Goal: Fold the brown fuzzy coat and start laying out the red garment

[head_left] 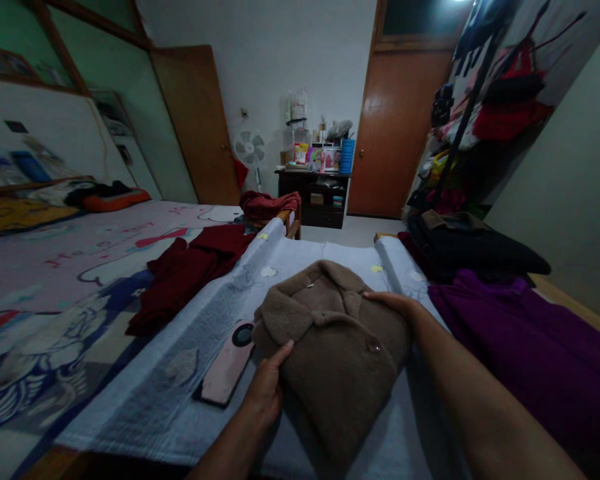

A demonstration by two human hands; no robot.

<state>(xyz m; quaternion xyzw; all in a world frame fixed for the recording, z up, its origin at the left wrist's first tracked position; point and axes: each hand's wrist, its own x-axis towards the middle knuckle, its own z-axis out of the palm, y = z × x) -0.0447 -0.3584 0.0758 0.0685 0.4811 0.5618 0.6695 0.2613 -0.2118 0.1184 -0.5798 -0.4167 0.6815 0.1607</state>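
A folded brown fleece coat [340, 353] lies collar away from me on a pale blue cloth [155, 407], with a round button showing on its front. My left hand [269, 387] grips the coat's left side, thumb on top and the other fingers hidden beneath. On the right, my right hand [393, 303] holds the coat near the collar, its fingers partly out of sight at the edge. Just left of the coat rests a pink phone [227, 367] with a round dark camera ring.
Dark red clothing [195, 270] lies on the patterned bed [105, 233] at left. To the right are a purple garment [525, 347] and folded black clothes [475, 247]. Further back stand a white fan [250, 148], a black cabinet [305, 197] and a closed wooden door [395, 133].
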